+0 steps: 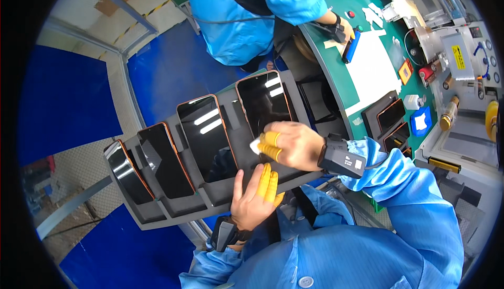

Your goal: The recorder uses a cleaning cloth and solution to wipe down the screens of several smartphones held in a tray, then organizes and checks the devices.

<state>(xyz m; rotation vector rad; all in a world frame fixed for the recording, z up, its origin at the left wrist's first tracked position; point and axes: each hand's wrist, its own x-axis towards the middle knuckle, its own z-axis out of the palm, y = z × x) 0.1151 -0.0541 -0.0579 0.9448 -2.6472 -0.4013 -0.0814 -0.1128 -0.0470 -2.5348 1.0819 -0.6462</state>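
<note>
A dark grey foam tray (173, 211) holds several black-screened phones with orange rims in a row. My left hand (254, 197), with yellow finger cots and a black wrist strap, grips the tray's near edge from below. My right hand (289, 143), also in yellow finger cots, presses a small white cloth (255, 146) against the lower end of the rightmost phone (265, 100). The neighbouring phone (206, 131) lies untouched to its left. Both sleeves are blue.
A green workbench (331, 79) to the right carries a white sheet (374, 68), a second dark tray with phones (391, 117), small bottles and a grey machine (462, 53). A co-worker in a blue coat (241, 16) stands at the top, a hand (340, 27) at a blue block (351, 46).
</note>
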